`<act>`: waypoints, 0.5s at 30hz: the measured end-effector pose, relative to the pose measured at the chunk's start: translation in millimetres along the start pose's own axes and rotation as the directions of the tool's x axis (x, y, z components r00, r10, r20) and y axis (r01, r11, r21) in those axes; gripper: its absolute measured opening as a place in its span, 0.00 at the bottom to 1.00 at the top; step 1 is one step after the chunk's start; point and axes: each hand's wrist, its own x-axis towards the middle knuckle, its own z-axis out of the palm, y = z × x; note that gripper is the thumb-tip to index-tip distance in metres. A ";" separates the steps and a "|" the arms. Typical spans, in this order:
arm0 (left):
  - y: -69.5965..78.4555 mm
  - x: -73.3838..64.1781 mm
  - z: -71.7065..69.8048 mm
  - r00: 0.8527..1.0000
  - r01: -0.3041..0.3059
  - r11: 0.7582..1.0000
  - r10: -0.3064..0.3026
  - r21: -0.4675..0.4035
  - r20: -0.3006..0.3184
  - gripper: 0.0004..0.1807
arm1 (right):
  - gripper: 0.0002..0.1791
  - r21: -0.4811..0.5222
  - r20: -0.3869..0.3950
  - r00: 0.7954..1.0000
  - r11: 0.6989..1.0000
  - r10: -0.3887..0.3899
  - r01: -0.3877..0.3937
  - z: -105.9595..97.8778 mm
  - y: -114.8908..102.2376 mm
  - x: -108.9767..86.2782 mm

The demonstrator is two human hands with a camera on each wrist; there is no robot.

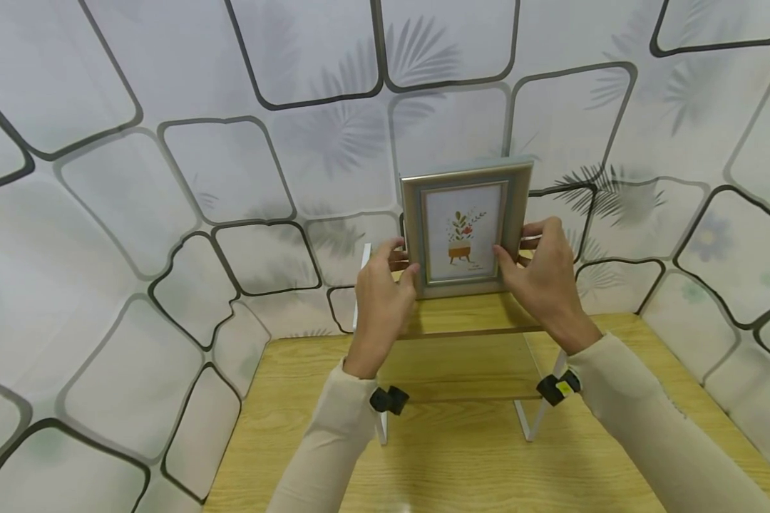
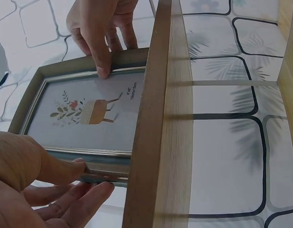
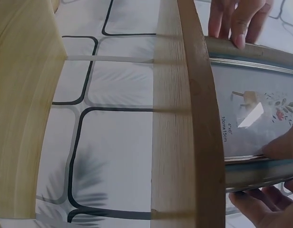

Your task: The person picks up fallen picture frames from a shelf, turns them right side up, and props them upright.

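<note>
A picture frame [image 1: 465, 228] with a potted-plant print stands upright at the top board [image 1: 462, 315] of a small wooden shelf in the head view. My left hand [image 1: 385, 299] grips its left side, thumb in front and fingers behind the edge. On the opposite side my right hand [image 1: 544, 274] holds the frame the same way, its thumb on the front. The left wrist view shows the picture frame [image 2: 89, 111] between both hands, its lower end partly hidden by the board's edge [image 2: 149, 118]. In the right wrist view the glass of the picture frame [image 3: 253, 109] catches a reflection.
Beneath the top board is a lower board [image 1: 458, 367] of the shelf, with white metal legs [image 1: 525, 422] on a wood-grain table [image 1: 449, 463]. Patterned wall covering [image 1: 340, 149] rises behind and at both sides.
</note>
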 end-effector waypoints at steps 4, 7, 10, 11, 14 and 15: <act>-0.5 0.9 -2.8 1.000 -0.002 1.000 0.002 0.013 0.026 0.21 | 0.28 0.000 -0.002 1.000 1.000 -0.005 0.005 -5.1 -7.7 0.9; -0.4 1.0 -3.7 0.999 0.007 1.000 -0.007 0.002 0.042 0.21 | 0.30 0.014 -0.072 0.994 0.997 -0.078 0.079 -10.7 -16.6 7.1; 0.0 1.2 -4.2 0.998 0.019 1.000 -0.018 -0.009 0.058 0.21 | 0.29 0.010 -0.173 0.968 0.983 -0.181 0.185 -15.0 -29.1 18.1; 0.1 1.2 -4.2 0.998 0.020 1.000 -0.019 -0.011 0.062 0.21 | 0.29 -0.006 -0.198 0.956 0.975 -0.217 0.221 -16.2 -33.8 22.2; 0.1 1.1 -4.5 0.997 0.024 1.000 -0.023 -0.015 0.074 0.21 | 0.28 -0.058 -0.246 0.915 0.947 -0.320 0.315 -16.3 -50.9 34.4; -0.3 1.0 -4.5 0.997 0.024 1.000 -0.023 -0.016 0.077 0.21 | 0.29 -0.087 -0.248 0.901 0.934 -0.357 0.346 -15.4 -56.7 38.0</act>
